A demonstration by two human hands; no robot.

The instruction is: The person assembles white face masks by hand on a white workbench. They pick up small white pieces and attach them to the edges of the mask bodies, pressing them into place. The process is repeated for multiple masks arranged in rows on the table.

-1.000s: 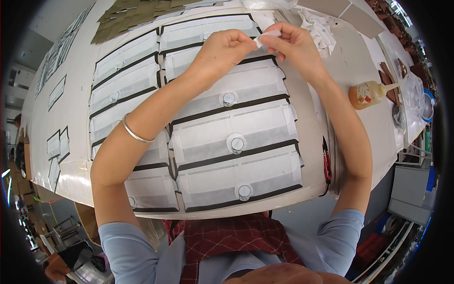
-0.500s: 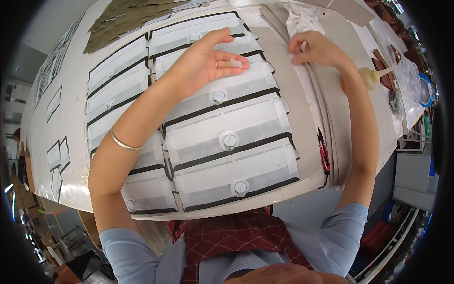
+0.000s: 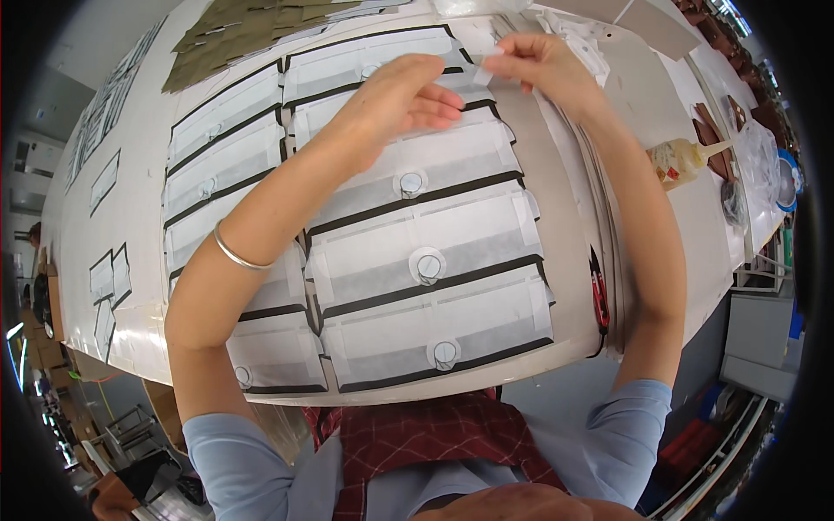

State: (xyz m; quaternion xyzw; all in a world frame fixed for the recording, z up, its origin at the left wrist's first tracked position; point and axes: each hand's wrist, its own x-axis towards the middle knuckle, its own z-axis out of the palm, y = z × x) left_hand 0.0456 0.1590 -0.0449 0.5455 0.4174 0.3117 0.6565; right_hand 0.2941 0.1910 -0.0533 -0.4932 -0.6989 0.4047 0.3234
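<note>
Two columns of white rectangular panels point(image 3: 417, 217) with black edges lie on the table, each with a round disc-like piece point(image 3: 429, 267) near its lower middle. My left hand point(image 3: 395, 104) hovers over the upper panels of the right column, fingers loosely bent and apart, nothing visible in them. At the right end of those panels, my right hand point(image 3: 547, 74) pinches a small white strip point(image 3: 486, 75) between thumb and fingers. The strip hangs close to a panel's corner; whether it touches cannot be made out.
Red-handled snips point(image 3: 599, 300) lie beside a stack of grey sheets point(image 3: 618, 286) on the right. Farther right are a squeeze bottle point(image 3: 676, 163) of yellowish liquid and a clear plastic bag point(image 3: 757, 161). Olive pieces point(image 3: 239, 39) lie at the far left, small black-edged pieces point(image 3: 104, 182) nearer.
My right hand has moved left and away from me, from beside the white plastic to the panels' right end, with a white strip now visible. My left hand has turned, its fingers curling more.
</note>
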